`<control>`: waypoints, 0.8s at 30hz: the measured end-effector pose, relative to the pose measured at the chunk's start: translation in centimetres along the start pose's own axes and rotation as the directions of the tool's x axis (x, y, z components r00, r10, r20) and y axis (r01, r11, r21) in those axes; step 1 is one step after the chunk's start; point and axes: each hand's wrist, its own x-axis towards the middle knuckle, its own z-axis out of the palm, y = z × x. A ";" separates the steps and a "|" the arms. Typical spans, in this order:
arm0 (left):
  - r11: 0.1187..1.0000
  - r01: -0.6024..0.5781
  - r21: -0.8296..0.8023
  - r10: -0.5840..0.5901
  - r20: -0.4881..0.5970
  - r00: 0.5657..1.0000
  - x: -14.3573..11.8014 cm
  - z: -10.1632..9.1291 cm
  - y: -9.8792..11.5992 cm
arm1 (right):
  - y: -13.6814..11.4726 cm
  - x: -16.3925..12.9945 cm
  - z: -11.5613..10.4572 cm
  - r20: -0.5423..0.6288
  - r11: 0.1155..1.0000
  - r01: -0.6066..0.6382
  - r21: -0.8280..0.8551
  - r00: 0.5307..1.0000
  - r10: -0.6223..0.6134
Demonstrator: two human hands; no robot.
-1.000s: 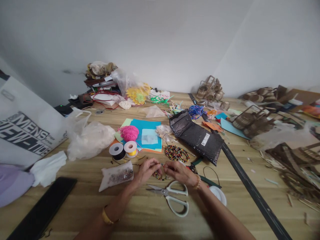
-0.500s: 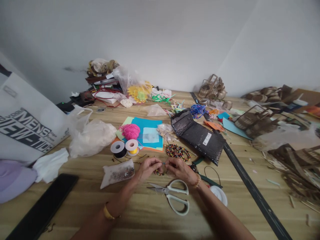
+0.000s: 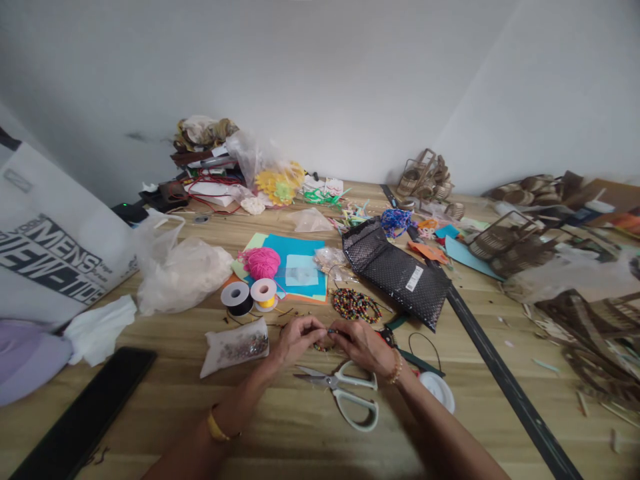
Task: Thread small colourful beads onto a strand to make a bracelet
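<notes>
Between my hands is a small strand of coloured beads [image 3: 323, 347], partly hidden by the fingers. My left hand [image 3: 300, 338] pinches its left side, and my right hand [image 3: 361, 343] grips the other side with thumb and fingertips. Just below the hands lie scissors [image 3: 334, 383] with pale handles, blades apart and pointing left. Beyond my right hand is a heap of multicoloured bead strings [image 3: 355, 305]. A clear bag of beads [image 3: 237, 347] rests left of my left hand. Pliers [image 3: 387, 335] lie partly behind my right wrist.
Spools of black cord [image 3: 237, 299] and yellow cord [image 3: 264, 294] stand near pink yarn [image 3: 261, 263] on blue paper [image 3: 300, 241]. A black padded envelope [image 3: 400, 277] lies to the right. Close to my right forearm is a white spool [image 3: 438, 392]. A phone [image 3: 90, 413] lies at the left.
My right hand has turned slightly and shifted a little down, its fingers curling more over the bead strand. My left hand stays almost in place; the other things have not moved.
</notes>
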 end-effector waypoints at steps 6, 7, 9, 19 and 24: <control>1.000 0.009 0.011 -0.009 -0.006 1.000 -0.1 0.2 -0.3 | -0.4 -0.1 0.3 0.026 0.998 0.052 -0.046 0.998 -0.050; 1.000 0.007 0.013 -0.007 -0.004 1.000 -0.1 0.2 -0.4 | -0.3 -0.1 0.3 0.022 0.996 0.053 -0.073 0.998 -0.052; 1.000 -0.009 0.024 0.010 -0.022 1.000 0.0 0.2 -0.5 | 0.1 -0.2 0.0 -0.018 0.991 0.030 -0.129 0.999 -0.033; 0.997 -0.040 0.061 0.048 -0.130 0.990 0.0 -0.4 0.3 | 5.8 -1.0 -4.2 -0.219 0.757 -0.476 -0.447 0.879 0.423; 0.998 -0.053 0.023 0.057 -0.183 0.981 0.1 -0.5 0.1 | 5.8 -1.2 -4.4 -0.252 0.652 -0.513 -0.559 0.854 0.456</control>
